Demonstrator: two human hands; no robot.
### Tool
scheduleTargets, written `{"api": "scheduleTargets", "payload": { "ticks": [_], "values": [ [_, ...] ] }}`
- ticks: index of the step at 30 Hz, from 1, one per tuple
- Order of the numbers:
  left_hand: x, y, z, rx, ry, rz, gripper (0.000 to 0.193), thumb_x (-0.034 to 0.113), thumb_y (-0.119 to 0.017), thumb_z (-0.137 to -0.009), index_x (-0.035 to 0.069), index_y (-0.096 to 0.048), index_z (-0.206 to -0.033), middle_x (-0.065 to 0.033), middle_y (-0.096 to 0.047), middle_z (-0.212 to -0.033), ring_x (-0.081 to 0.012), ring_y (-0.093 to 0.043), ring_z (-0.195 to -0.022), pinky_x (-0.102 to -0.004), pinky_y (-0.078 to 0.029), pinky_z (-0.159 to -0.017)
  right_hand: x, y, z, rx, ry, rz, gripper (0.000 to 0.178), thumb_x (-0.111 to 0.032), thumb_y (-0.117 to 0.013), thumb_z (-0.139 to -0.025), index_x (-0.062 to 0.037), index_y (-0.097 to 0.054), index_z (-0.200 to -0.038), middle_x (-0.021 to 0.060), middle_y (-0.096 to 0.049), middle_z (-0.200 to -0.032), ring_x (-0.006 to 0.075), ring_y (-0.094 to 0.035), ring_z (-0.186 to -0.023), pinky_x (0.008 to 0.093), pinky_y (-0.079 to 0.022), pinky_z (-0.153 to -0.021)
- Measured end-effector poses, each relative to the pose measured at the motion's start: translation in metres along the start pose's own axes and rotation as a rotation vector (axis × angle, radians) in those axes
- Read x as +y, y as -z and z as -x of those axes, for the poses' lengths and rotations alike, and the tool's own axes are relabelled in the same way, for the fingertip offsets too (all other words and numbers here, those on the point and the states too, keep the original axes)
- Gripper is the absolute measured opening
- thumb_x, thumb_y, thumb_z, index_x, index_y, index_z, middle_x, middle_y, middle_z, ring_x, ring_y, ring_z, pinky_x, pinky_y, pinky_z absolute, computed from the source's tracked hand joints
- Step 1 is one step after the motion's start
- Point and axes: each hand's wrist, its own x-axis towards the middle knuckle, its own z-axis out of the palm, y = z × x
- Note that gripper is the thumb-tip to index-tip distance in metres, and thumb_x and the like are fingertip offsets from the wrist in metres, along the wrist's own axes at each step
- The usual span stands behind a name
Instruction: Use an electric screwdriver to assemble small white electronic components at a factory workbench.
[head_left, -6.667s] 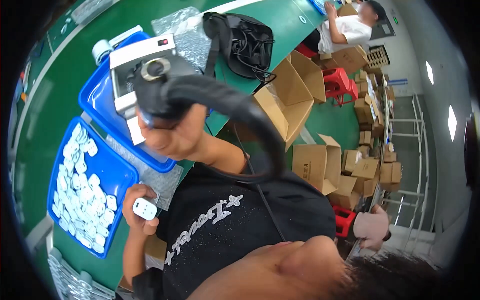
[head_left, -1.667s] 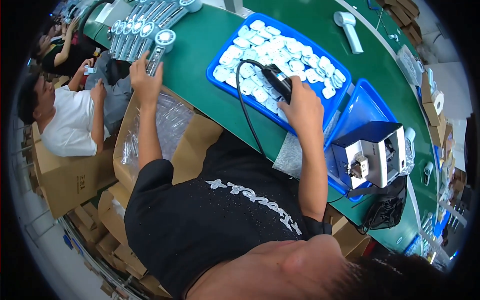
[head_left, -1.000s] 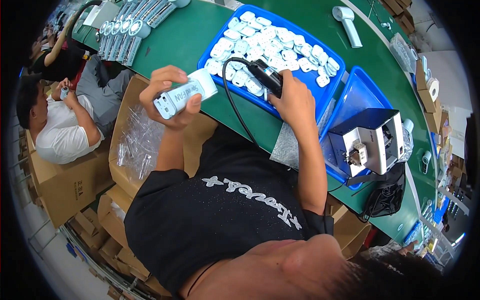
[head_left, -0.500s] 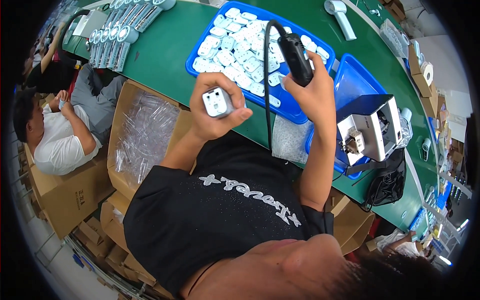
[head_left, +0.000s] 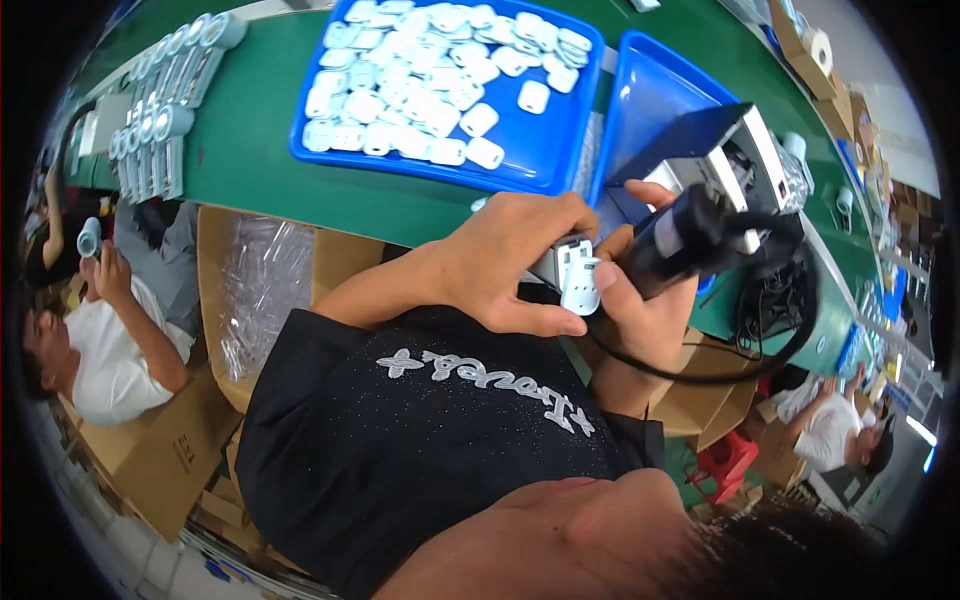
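Note:
My left hand (head_left: 490, 258) is wrapped round a pale, box-ended device body (head_left: 549, 266), its open end facing up toward the right. Against that end lies a small light-blue plastic cover (head_left: 580, 288), pinched at its edge by the thumb of my right hand (head_left: 655, 325). The same right hand also grips a black electric screwdriver (head_left: 672, 242), tilted with its cabled end to the right. Its black cable loops below my wrist. The screwdriver's tip is hidden behind the fingers. Beyond my hands, many similar covers (head_left: 420, 85) lie in a blue tray (head_left: 555, 160).
A second blue tray (head_left: 640, 80) holds a white and black box-shaped machine (head_left: 764, 160). Left of me stands a carton (head_left: 212, 270) of clear plastic pieces. Light-blue round-headed devices (head_left: 158, 140) stand in rows on the green table (head_left: 245, 150). A co-worker (head_left: 125, 370) sits at left.
My right hand has come back from the tray with the screwdriver and a cover. My left hand has moved right and tipped the device, so both hands now meet before my chest.

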Motion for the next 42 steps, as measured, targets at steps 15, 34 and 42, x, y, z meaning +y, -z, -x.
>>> {"api": "scheduleTargets", "payload": {
  "ticks": [15,34,42],
  "values": [
    [-0.045,-0.039,-0.005,-0.109,-0.075,0.173,0.045,0.033,-0.074,-0.076,0.005,-0.056,-0.106,-0.0066,-0.062,-0.084,-0.0246,-0.055,-0.061,-0.0322,-0.043,-0.058,-0.004,0.081,-0.044,0.503,0.900,0.133,0.072,-0.076,-0.051,-0.082,-0.0121,-0.046,-0.115,0.0126,-0.065,-0.080,0.0191,-0.062,-0.057,0.0308,-0.051,-0.052],
    [-0.051,-0.047,-0.004,-0.111,-0.165,0.032,0.050,0.048,-0.067,-0.085,0.005,-0.056,-0.107,-0.0070,-0.060,-0.084,-0.0230,-0.054,-0.062,-0.0316,-0.045,-0.055,-0.048,0.021,0.003,-0.122,0.802,-0.163,0.037,-0.004,-0.060,-0.085,-0.0043,-0.047,-0.120,-0.0023,-0.054,-0.071,0.0059,-0.054,-0.052,0.0227,-0.047,-0.050],
    [-0.051,-0.050,-0.004,-0.094,-0.171,0.034,0.048,0.047,-0.066,-0.086,0.004,-0.056,-0.106,-0.0075,-0.060,-0.086,-0.0230,-0.055,-0.062,-0.0314,-0.045,-0.055,-0.041,0.020,-0.008,-0.221,1.015,-0.557,0.038,-0.004,-0.062,-0.085,-0.0057,-0.049,-0.120,-0.0007,-0.056,-0.069,0.0076,-0.054,-0.046,0.0211,-0.045,-0.042]
  ]
}}
